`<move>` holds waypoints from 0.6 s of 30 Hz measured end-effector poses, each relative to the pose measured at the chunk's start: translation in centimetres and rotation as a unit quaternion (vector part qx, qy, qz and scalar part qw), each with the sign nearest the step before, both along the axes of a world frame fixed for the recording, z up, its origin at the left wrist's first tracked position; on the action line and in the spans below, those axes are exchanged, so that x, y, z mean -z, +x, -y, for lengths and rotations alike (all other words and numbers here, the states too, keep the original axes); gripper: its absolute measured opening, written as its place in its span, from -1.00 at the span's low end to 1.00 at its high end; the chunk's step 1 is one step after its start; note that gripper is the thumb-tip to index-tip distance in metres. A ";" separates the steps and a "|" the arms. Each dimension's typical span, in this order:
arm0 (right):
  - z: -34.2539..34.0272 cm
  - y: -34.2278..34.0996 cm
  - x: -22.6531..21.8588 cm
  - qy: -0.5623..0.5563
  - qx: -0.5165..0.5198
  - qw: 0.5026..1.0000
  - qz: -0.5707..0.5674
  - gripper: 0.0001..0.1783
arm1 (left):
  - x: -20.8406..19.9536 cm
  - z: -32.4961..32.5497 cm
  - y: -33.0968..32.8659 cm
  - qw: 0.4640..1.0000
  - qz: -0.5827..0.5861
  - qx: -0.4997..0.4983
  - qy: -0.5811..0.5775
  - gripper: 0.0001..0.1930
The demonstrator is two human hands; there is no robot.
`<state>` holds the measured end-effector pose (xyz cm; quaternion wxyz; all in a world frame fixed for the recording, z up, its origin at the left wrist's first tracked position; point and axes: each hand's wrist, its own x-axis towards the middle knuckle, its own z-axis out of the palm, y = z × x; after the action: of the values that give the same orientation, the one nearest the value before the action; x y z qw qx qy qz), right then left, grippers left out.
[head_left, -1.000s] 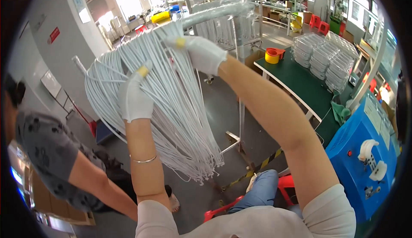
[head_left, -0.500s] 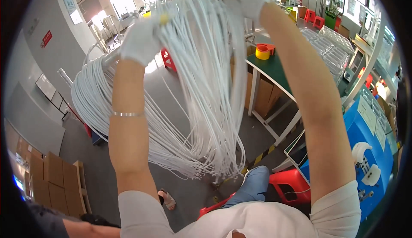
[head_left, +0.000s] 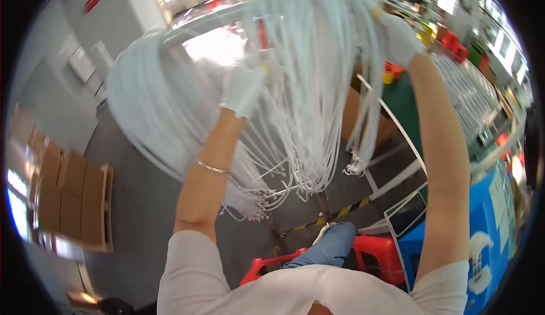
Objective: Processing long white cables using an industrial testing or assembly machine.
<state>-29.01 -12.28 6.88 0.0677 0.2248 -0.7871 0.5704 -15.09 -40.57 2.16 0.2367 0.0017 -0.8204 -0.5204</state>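
Many thin white cables (head_left: 309,93) hang in loops across the middle, draped at the top over a long pale pole (head_left: 213,15). A denser coil of white cables (head_left: 133,88) hangs at the pole's left end. My right hand (head_left: 400,38), in a white glove, is at the right edge of the hanging cables, its fingers closed on the outer strands. My left hand (head_left: 244,90), gloved too, is raised in front of the cables between the two groups. Motion blurs its fingers, so their grip cannot be made out. The cables' lower ends dangle above the floor.
A green-topped table (head_left: 406,110) with a yellow and orange tape roll (head_left: 390,72) stands at right. Blue-covered surface (head_left: 491,213) is nearer. Red stools (head_left: 377,252) are by my legs. Cardboard boxes (head_left: 71,195) are stacked on a pallet at left.
The view has swung round, bringing more of the pole into sight. My hands have moved farther apart, the left one lower. The cables are now spread wider along the pole.
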 end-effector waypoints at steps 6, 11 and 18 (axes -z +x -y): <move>6.8 7.3 -1.5 0.112 0.274 0.868 -0.398 -0.62 | 5.7 6.3 10.4 0.960 -0.211 -0.176 0.052 -0.56; 13.8 8.0 -3.6 0.228 0.084 0.786 -0.568 -0.59 | 3.3 15.4 14.2 0.933 -0.190 -0.305 -0.006 -0.62; 14.9 2.6 -4.7 0.269 -0.008 0.896 -0.352 -0.50 | -2.8 11.2 8.2 0.957 -0.181 0.036 0.222 -0.58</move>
<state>-26.40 -27.18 11.56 0.2731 0.4267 -0.8335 0.2206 -6.88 -51.75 4.96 0.3561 -0.0700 -0.6268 -0.6895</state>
